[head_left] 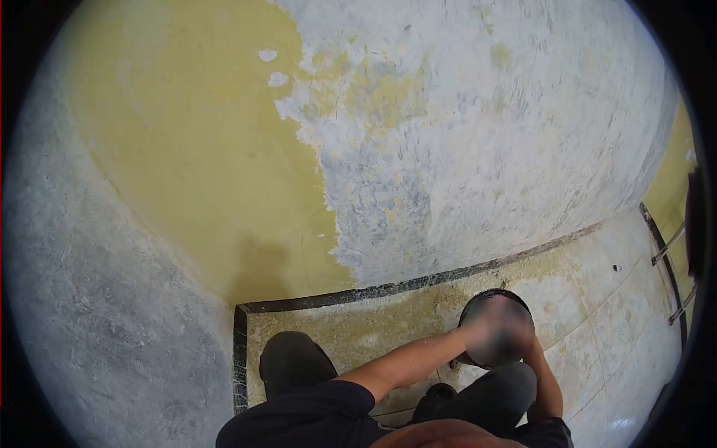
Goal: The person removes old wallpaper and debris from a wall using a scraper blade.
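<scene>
Both my hands are over a round black container (520, 296), perhaps a bucket, which stands on the floor near the foot of the wall. From the left, my left hand (480, 331) reaches over it. On its right side is my right hand (520, 340). A blur covers both hands and most of the container's opening. The fingers cannot be made out, nor can anything they may hold. What lies inside the container is hidden too.
Ahead rises a wall (202, 149), yellow at left and scraped to whitish grey (508, 134) at right. A black border strip (314, 302) follows its base. My bent knees (293, 358) flank the left arm. Dusty, stained floor (597, 328) extends right, towards metal legs (667, 246) at the edge.
</scene>
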A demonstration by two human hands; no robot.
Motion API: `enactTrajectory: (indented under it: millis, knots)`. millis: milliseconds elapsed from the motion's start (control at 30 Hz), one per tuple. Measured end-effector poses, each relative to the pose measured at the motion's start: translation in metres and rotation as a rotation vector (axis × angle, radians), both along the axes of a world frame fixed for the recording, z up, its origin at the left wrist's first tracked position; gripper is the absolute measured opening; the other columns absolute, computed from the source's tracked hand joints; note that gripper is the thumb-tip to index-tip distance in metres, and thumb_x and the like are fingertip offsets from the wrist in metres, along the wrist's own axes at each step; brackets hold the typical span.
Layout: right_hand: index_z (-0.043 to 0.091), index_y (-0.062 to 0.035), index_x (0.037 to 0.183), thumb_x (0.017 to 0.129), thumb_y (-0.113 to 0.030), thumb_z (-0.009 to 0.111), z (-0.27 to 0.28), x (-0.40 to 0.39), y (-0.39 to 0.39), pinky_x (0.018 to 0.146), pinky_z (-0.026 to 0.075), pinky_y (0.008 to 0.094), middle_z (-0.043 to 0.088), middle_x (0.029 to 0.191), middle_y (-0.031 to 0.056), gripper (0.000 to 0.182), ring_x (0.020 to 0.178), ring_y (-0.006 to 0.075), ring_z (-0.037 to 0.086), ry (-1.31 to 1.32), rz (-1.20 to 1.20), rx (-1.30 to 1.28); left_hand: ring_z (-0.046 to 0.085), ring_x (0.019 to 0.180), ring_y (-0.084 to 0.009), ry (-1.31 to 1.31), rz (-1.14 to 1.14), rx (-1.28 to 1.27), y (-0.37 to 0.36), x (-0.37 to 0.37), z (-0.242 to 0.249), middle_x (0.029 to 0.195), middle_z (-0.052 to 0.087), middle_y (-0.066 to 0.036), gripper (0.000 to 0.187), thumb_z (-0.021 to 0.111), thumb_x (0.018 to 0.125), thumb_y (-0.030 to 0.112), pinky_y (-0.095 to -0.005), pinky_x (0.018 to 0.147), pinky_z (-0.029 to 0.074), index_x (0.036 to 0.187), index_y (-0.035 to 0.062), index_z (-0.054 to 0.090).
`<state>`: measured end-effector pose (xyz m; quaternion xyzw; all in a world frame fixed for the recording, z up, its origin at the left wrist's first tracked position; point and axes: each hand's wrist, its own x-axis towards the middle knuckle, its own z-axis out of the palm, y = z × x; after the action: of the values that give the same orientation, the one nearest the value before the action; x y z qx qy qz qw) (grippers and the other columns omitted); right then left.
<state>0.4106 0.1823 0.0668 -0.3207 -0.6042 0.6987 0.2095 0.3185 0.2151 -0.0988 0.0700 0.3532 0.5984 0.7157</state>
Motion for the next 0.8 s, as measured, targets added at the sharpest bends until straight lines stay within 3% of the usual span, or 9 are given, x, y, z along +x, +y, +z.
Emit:
enactTrajectory:
  millis: [67,133,167,267,300,567,633,733,800]
  knots:
    - [0.047,-0.0114,0.131,0.069,-0.013,0.084,-0.029,0.01,0.004,0.092,0.049,0.0387,0.059,0.109,0.0041,0.072,0.104,0.0222,0.058,0.036,-0.039,-0.248,0.057,0.059,-0.0277,0.089,0.05,-0.021,0.002,0.001,0.006,0.068,0.06,-0.006,0.027,0.046,0.086,0.03,-0.044,0.06,0.05,0.076,0.0128,0.064]
    - [0.049,-0.01,0.128,0.069,-0.012,0.084,-0.032,0.014,-0.004,0.089,0.049,0.0385,0.06,0.109,0.0041,0.069,0.1,0.0208,0.06,0.095,-0.115,-0.314,0.056,0.06,-0.0259,0.346,-0.032,-0.095,-0.047,-0.007,0.086,0.07,0.06,-0.006,0.026,0.048,0.084,0.03,-0.0428,0.062,0.048,0.079,0.0122,0.065]
    - [0.049,-0.01,0.128,0.069,-0.012,0.084,-0.032,0.018,-0.006,0.089,0.049,0.0385,0.06,0.109,0.0041,0.069,0.1,0.0208,0.06,0.095,-0.111,-0.31,0.057,0.064,-0.024,0.119,-0.11,-0.247,-0.052,-0.005,0.107,0.072,0.06,-0.004,0.026,0.048,0.084,0.033,-0.0455,0.063,0.047,0.08,0.0145,0.066]
    - [0.053,-0.0074,0.123,0.07,-0.01,0.082,-0.036,0.031,-0.009,0.087,0.05,0.0377,0.062,0.106,0.0044,0.061,0.098,0.0204,0.06,0.129,-0.149,-0.308,0.058,0.067,-0.0216,0.203,-0.386,-0.197,-0.052,-0.008,0.112,0.076,0.062,-0.003,0.023,0.049,0.087,0.032,-0.0397,0.064,0.049,0.083,0.0179,0.066]
    - [0.055,-0.0062,0.12,0.07,-0.009,0.081,-0.043,0.038,-0.008,0.085,0.05,0.0363,0.063,0.104,0.0043,0.056,0.096,0.0201,0.061,0.075,-0.174,-0.269,0.058,0.07,-0.0208,-0.091,-0.575,-0.096,-0.029,-0.002,0.052,0.08,0.06,-0.003,0.024,0.05,0.09,0.039,-0.0426,0.065,0.049,0.084,0.0199,0.063]
    - [0.059,-0.0028,0.108,0.066,0.004,0.069,-0.06,0.052,-0.012,0.078,0.049,0.0308,0.064,0.094,0.0051,0.043,0.085,0.0169,0.061,-0.133,-0.378,0.057,0.059,0.073,-0.0203,0.146,-0.779,-0.093,-0.034,0.004,0.079,0.083,0.061,-0.005,0.043,0.051,0.092,0.054,-0.0451,0.066,0.051,0.1,0.0128,0.059]
    - [0.059,-0.0027,0.107,0.065,0.006,0.067,-0.063,0.053,-0.011,0.079,0.049,0.031,0.064,0.094,0.0057,0.044,0.086,0.017,0.061,-0.143,-0.417,0.167,0.061,0.078,-0.0198,0.805,-0.708,-0.112,-0.052,-0.005,0.134,0.084,0.061,-0.005,0.051,0.055,0.09,0.054,-0.0426,0.062,0.051,0.115,0.0093,0.056]
    - [0.059,-0.0035,0.109,0.069,0.005,0.06,-0.052,0.057,-0.015,0.078,0.052,0.0333,0.064,0.095,0.0069,0.041,0.086,0.0188,0.062,-0.13,-0.581,0.179,0.062,0.077,-0.0204,1.023,-0.913,0.072,-0.056,-0.027,0.178,0.09,0.064,-0.007,0.056,0.06,0.089,0.05,-0.0392,0.059,0.05,0.125,0.0074,0.051]
    - [0.058,-0.0052,0.112,0.077,0.001,0.054,-0.036,0.056,-0.009,0.077,0.055,0.0369,0.064,0.096,0.0084,0.036,0.085,0.0218,0.064,0.392,-0.46,-0.333,0.064,0.072,-0.0209,1.152,-0.841,0.292,-0.064,-0.043,0.197,0.089,0.067,-0.009,0.054,0.064,0.087,0.041,-0.0365,0.058,0.05,0.125,0.0058,0.05]
